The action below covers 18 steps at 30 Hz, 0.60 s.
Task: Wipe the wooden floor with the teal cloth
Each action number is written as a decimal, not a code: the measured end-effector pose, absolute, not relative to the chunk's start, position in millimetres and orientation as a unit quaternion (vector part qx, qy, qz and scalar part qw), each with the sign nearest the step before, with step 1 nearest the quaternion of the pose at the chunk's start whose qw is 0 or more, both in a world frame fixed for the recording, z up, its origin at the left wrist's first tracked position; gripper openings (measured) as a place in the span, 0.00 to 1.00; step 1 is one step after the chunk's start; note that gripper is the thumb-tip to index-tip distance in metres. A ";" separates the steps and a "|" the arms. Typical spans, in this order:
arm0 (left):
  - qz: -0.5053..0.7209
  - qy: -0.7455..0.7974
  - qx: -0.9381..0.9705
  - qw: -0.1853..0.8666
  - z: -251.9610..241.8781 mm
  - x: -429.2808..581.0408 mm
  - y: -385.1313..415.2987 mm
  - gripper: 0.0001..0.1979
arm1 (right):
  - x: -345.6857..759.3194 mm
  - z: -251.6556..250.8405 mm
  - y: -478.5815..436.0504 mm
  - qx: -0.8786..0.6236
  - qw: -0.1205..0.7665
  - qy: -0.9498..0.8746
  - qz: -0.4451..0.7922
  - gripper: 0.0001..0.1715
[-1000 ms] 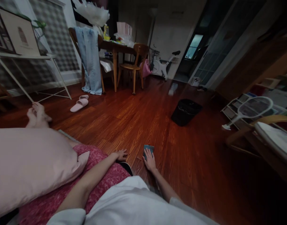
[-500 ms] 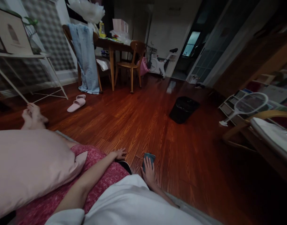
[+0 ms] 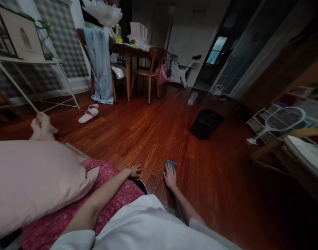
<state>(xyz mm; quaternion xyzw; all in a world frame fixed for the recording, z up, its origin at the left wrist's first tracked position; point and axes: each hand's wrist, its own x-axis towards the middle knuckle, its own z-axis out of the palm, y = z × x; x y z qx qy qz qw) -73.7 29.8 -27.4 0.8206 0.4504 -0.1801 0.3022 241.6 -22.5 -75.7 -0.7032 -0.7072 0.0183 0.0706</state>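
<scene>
Under my right hand (image 3: pixel 170 178) lies a small blue-green cloth (image 3: pixel 171 163) on the reddish wooden floor (image 3: pixel 148 139). The fingers rest flat and slightly apart on the cloth, covering its near part. My right arm reaches forward from a pale sleeve. My left hand (image 3: pixel 135 171) is to the left, held low beside my pink-red patterned clothing (image 3: pixel 106 177), with fingers loosely stretched and nothing seen in them. Close to its wrist shows a dark, light-rimmed curved thing (image 3: pixel 140 184), mostly hidden. A large pale pink pillow (image 3: pixel 39 180) covers part of my legs.
A black bin (image 3: pixel 206 124) stands on the floor ahead. Pink slippers (image 3: pixel 88 113) lie left, near a draped chair (image 3: pixel 100 66) and a wooden chair (image 3: pixel 148 73) at a table. A racket (image 3: pixel 285 119) and a wooden-armed chair (image 3: pixel 301 135) are right; an exercise bike (image 3: pixel 181 73) stands behind.
My right hand and the cloth under it have slid forward over the floor, and the right arm is stretched further. My left hand stays nearly still. The view has shifted slightly.
</scene>
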 end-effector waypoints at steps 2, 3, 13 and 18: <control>-0.181 0.449 0.820 0.306 -28.7 -73.4 30.5 0.35 | 269.4 -80.2 -32.1 -0.744 0.061 -0.665 0.005 0.35; -0.181 0.449 0.819 0.308 -29.3 -73.4 30.8 0.35 | 279.9 -83.4 -38.8 -0.759 0.059 -0.649 -0.001 0.36; -0.186 0.444 0.824 0.299 -28.3 -74.3 31.3 0.36 | 214.3 -104.8 -95.5 -0.756 0.068 -0.651 0.008 0.38; -0.183 0.444 0.826 0.296 -27.3 -73.9 30.4 0.36 | 153.6 -100.0 -81.7 -0.624 0.097 -0.776 0.019 0.35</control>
